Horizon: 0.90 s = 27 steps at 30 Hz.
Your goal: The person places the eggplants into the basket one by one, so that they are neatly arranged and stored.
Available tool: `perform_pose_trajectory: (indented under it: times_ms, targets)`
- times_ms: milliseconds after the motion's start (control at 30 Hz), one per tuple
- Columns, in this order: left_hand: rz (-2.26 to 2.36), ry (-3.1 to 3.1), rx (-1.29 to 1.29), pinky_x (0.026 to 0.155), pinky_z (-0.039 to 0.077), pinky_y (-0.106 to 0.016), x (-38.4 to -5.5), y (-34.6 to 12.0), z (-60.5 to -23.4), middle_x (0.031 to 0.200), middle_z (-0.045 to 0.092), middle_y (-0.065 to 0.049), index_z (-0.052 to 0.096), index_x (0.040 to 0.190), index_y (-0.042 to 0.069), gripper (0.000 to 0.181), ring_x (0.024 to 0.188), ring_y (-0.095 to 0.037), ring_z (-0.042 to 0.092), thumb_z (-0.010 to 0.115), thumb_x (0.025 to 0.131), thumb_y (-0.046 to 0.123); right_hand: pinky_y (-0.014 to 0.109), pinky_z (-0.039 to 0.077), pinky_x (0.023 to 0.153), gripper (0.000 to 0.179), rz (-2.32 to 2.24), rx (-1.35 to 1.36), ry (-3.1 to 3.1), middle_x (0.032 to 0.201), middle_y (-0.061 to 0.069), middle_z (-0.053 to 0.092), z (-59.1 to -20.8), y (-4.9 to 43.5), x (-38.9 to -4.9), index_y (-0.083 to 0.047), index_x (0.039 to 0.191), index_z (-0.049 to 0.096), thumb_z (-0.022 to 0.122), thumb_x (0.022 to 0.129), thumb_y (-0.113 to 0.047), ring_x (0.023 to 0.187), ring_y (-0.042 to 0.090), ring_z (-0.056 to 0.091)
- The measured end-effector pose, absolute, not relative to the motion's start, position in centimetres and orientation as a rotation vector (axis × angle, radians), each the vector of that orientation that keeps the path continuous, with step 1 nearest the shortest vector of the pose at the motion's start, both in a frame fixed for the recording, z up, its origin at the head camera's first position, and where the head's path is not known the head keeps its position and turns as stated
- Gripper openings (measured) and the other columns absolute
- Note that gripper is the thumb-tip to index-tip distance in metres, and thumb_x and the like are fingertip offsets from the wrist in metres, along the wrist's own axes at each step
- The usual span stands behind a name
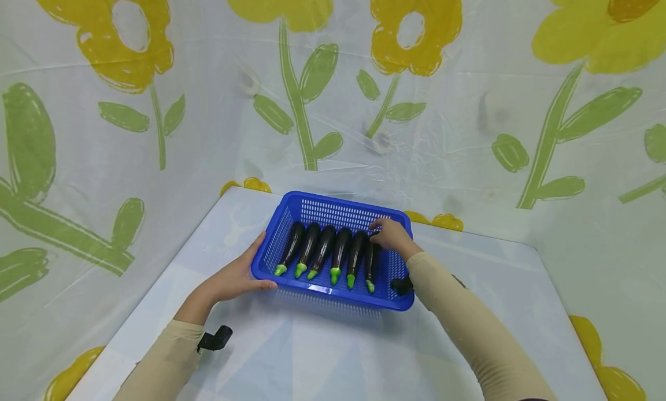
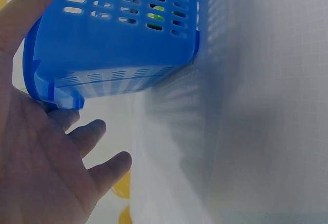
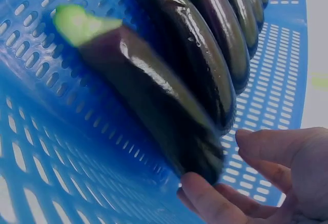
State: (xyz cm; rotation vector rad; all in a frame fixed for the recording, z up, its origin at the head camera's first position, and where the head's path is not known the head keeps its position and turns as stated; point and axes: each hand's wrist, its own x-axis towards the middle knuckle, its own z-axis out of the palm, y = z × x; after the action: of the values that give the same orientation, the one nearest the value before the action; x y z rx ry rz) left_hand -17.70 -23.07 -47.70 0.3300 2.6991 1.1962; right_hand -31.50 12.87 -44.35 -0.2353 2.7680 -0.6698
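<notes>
Several dark purple eggplants (image 1: 340, 248) with green stem ends lie side by side in a blue plastic basket (image 1: 338, 297). My left hand (image 1: 236, 278) rests against the basket's left end, thumb at the near rim. In the left wrist view, the fingers (image 2: 110, 171) of that hand spread out below the rim, touching nothing at their tips. My right hand (image 1: 391, 237) reaches over the basket's right side to the rightmost eggplant (image 3: 148, 90). Its fingers are spread around the blunt end, one fingertip (image 3: 195, 183) right at the skin, another apart from it.
The basket stands on a white table (image 1: 291, 343) with pale blue shapes, near its far edge. A white curtain (image 1: 458, 141) with yellow flowers hangs behind and at the sides. Black camera mounts (image 1: 215, 337) are on both wrists.
</notes>
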Motion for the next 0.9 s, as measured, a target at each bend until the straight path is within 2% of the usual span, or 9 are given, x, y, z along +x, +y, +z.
perform_pose_trajectory:
  times_ms: [300, 500, 733, 900]
  targets:
    - [1.181, 2.699, 0.327, 0.103, 0.026, -0.062, -18.0, -23.3, -47.8, 0.156, 0.006, -0.009, -0.009, 0.148, 0.031, 0.119, 0.137, -0.04, 0.019, 0.074, 0.068, 0.057, 0.038, 0.051, 0.079, 0.032, -0.689, -0.271, 2.79, 0.121, 0.014, 0.059, -44.3, 12.9, -31.3, -0.011, 0.121, 0.062, 0.061, 0.089, -0.013, 0.092, 0.024, 0.057]
    - [1.168, 2.704, 0.319, 0.102, 0.027, -0.062, -18.5, -23.5, -48.1, 0.155, 0.008, -0.012, -0.008, 0.149, 0.031, 0.12, 0.136, -0.043, 0.021, 0.075, 0.067, 0.057, 0.045, 0.047, 0.089, 0.03, -0.767, -0.292, 2.793, 0.12, 0.015, 0.058, -44.3, 13.3, -31.4, -0.015, 0.118, 0.063, 0.061, 0.089, -0.014, 0.106, 0.03, 0.055]
    - [1.17, 2.736, 0.324, 0.101, 0.028, -0.063, -18.8, -23.8, -48.2, 0.153, 0.013, -0.017, -0.003, 0.15, 0.024, 0.122, 0.134, -0.044, 0.024, 0.081, 0.064, 0.048, 0.047, 0.046, 0.091, 0.031, -0.954, -0.301, 2.697, 0.125, 0.017, 0.056, -43.6, 13.8, -30.9, -0.014, 0.122, 0.061, 0.058, 0.091, -0.015, 0.111, 0.032, 0.054]
    - [1.118, 2.783, 0.29, 0.1, 0.026, -0.065, -19.0, -24.4, -47.8, 0.153, 0.015, -0.015, 0.006, 0.15, 0.022, 0.108, 0.136, -0.043, 0.021, 0.071, 0.071, 0.057, 0.044, 0.047, 0.092, 0.034, -1.121, -0.355, 2.587, 0.127, 0.016, 0.054, -42.8, 14.6, -30.6, -0.014, 0.126, 0.058, 0.058, 0.092, -0.015, 0.111, 0.029, 0.055]
